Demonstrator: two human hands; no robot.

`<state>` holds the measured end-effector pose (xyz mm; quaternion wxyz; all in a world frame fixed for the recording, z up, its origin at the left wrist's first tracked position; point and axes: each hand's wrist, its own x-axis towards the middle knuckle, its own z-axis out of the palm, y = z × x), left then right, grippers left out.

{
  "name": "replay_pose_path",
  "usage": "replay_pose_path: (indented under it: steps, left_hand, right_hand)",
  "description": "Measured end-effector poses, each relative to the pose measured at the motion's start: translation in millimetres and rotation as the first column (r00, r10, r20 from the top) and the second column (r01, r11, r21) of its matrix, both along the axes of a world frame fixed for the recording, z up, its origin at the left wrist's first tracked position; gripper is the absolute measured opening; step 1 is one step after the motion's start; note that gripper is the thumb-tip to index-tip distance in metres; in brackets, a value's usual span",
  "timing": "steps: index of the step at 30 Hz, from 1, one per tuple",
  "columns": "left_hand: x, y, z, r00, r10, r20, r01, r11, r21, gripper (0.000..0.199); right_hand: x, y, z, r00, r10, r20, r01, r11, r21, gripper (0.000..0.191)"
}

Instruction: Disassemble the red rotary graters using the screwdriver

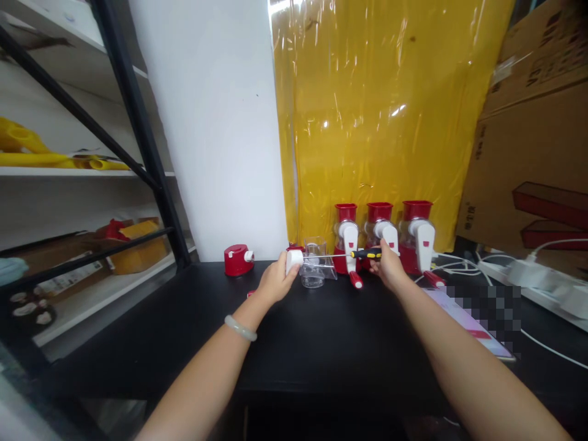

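My left hand is closed around a white plastic part, which looks like a piece of a rotary grater. A black-and-yellow screwdriver is gripped in my right hand. Its thin metal shaft runs level to the left, the tip reaching the white part; exact contact is too small to tell. Just behind the shaft stands a clear plastic grater housing. A red base with a white knob lies left of my left hand. A small red piece shows partly beside my left wrist.
Three assembled red-and-white rotary graters line the back of the black table. At right are a lit tablet, white cables and a power strip. Cardboard boxes rise behind; a metal-framed shelf stands left.
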<state>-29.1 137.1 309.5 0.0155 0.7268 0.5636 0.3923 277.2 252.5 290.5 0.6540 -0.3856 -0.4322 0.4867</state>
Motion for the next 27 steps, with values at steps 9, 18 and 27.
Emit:
replay_pose_path:
  steps: [9, 18, 27]
  left_hand:
    - [3, -2, 0.0, 0.998, -0.054, 0.043, 0.053, 0.999, 0.007, 0.031]
    - [3, 10, -12.3, 0.954, -0.162, 0.253, 0.164, 0.986, 0.014, 0.033]
    - [10, 9, -9.5, 0.922, -0.17, 0.348, 0.187, 0.982, -0.016, 0.041]
  right_hand:
    - [-2, -4, 4.0, 0.997, -0.006, -0.075, 0.006, 1.0, 0.004, 0.034]
    - [-2, -2, 4.8, 0.997, -0.034, -0.07, 0.041, 0.994, 0.099, 0.039]
    - [0, 4, 2.8, 0.995, -0.073, -0.062, 0.082, 0.982, 0.168, 0.042]
